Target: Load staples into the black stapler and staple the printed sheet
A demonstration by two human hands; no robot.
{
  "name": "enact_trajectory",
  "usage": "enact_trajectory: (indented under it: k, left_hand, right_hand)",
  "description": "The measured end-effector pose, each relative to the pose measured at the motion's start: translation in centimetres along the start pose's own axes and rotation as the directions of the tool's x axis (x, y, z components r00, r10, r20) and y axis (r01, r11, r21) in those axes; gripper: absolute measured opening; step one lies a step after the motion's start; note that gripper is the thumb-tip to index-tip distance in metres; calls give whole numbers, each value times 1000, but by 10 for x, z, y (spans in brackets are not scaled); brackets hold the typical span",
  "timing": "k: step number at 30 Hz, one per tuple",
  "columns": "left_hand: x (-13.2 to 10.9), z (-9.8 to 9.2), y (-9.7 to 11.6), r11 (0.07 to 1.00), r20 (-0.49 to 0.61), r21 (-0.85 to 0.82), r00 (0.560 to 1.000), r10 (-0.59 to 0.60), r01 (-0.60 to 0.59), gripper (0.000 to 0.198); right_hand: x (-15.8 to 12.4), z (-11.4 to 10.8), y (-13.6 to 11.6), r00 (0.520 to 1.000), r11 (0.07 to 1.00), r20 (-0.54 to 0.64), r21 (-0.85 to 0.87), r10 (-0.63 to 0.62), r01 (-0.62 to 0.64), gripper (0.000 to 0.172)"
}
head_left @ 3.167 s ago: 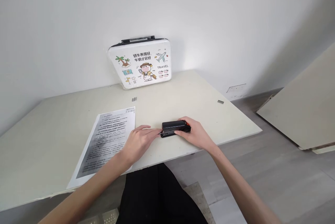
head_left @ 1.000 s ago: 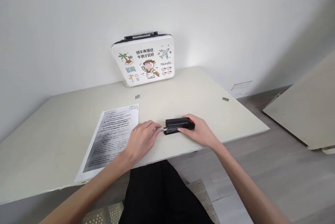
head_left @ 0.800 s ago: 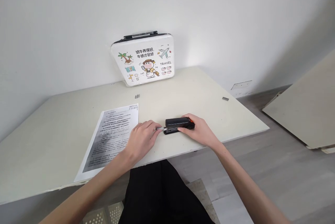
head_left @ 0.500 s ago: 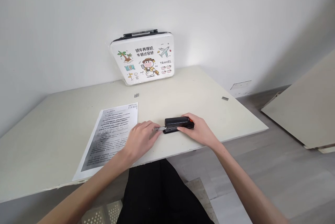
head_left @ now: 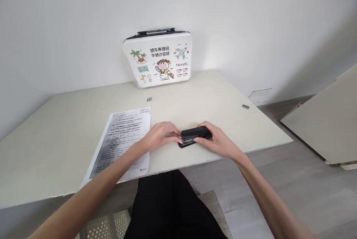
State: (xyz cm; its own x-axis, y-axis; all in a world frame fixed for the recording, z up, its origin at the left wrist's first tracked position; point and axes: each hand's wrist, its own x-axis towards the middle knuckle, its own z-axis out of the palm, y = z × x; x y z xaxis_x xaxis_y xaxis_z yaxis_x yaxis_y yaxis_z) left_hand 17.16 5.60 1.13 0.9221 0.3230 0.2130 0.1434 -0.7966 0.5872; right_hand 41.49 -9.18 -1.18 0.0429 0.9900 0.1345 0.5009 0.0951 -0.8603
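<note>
White wall behind, pale table (head_left: 55,138) in front; I record the following. At 12 o'clock on the tabletop a white printed case (head_left: 157,60) leans against the wall. The stapler (head_left: 195,134), black, lies flat on the table at about 5 o'clock, near the front edge. My right hand (head_left: 217,143) is closed over its rear end and holds it down. My left hand (head_left: 158,134) has its fingers drawn narrow, and their tips press against the front end. Half a second ago a short silver strip stuck out of that front end, with the left fingertips at its tip. Now the strip is out of sight, the left hand has moved in toward 3 o'clock, and the stapler body looks shut along its length. I cannot tell whether the strip is fully seated, since the fingers cover the nose. A printed sheet (head_left: 122,142) lies at 9 o'clock from the stapler, partly under the left forearm. One small block of staples (head_left: 149,99) sits at 11 o'clock from the stapler and a second block (head_left: 245,107) at 2 o'clock, both untouched.
</note>
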Motion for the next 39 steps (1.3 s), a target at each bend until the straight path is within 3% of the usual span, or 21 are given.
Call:
enact_trajectory:
  k: [3, 8, 11, 13, 15, 17, 19, 21, 24, 27, 34, 39]
  left_hand:
    - [12, 6, -4, 997, -6, 66, 999, 46, -46, 36]
    - [13, 10, -6, 984, -25, 174, 998, 53, -48, 39]
    - [5, -6, -12, 972, -21, 232, 1000, 23, -18, 37]
    - [-7, -27, -26, 950, -105, 305, 994, -41, 72, 35]
    - [-23, -53, -49, 886, -301, 374, 940, -162, 273, 33]
    - [-40, -78, -75, 770, -461, 424, 845, -270, 477, 31]
    - [-54, -97, -99, 649, -539, 453, 768, -347, 611, 31]
    - [-63, -105, -117, 604, -571, 443, 728, -378, 662, 32]
    - [-67, -100, -126, 614, -576, 410, 713, -399, 675, 32]
    - [-66, -82, -121, 656, -549, 375, 728, -411, 654, 30]
    - [-68, -35, -75, 776, -422, 274, 796, -434, 568, 33]
    - [-65, -14, -43, 854, -360, 155, 833, -420, 497, 34]
  right_hand:
    - [0, 0, 6, 999, 1000, -27, -25, 18, -18, 33]
    - [-1, 3, 7, 999, 999, -43, -40, 31, -32, 33]
    - [-2, 6, 3, 999, 999, -37, -29, 37, -38, 33]
    - [-3, 7, 1, 998, 999, -34, -22, 47, -48, 32]
    - [-4, 8, 0, 997, 997, -34, -19, 68, -68, 32]
    - [-4, 8, -1, 995, 996, -34, -18, 89, -90, 32]
    - [-4, 8, -1, 995, 995, -36, -14, 97, -97, 32]
    - [-4, 9, -1, 995, 996, -43, -8, 90, -90, 32]
    - [-3, 10, -2, 996, 997, -49, -8, 78, -78, 33]
    - [-2, 11, -2, 996, 996, -44, -16, 84, -85, 33]
    - [-5, 12, -1, 993, 993, -65, -58, 99, -103, 38]
    - [-5, 13, -3, 993, 994, -69, -54, 92, -96, 36]
